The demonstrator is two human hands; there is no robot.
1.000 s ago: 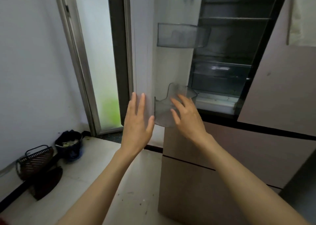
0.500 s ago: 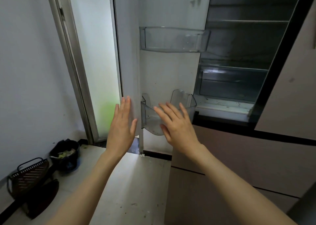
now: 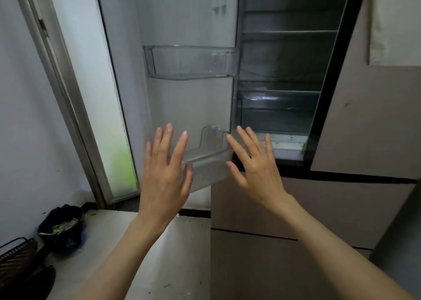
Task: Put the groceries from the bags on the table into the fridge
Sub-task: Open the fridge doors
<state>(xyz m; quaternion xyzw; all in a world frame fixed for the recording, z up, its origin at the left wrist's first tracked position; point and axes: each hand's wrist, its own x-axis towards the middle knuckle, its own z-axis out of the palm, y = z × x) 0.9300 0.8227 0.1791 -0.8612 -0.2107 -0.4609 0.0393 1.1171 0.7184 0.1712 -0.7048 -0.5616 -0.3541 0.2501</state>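
A: Head view — why both hands up w/ nothing in them?

B: Left hand (image 3: 164, 174) & right hand (image 3: 254, 165) are flat, fingers spread, in front of the lower door bin (image 3: 209, 160); prob. steadying the door (image 3: 189, 103), can't tell if touching.

A: Fridge (image 3: 282, 76)?

B: Open, shelves bare, faces the person, long axis upright. Door swung left; its bins run sideways. Groceries, bags: not in view.

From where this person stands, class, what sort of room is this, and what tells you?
Probably a home kitchen: an open fridge door with clear door bins, dark fridge shelves, and a lined waste bin on the floor.
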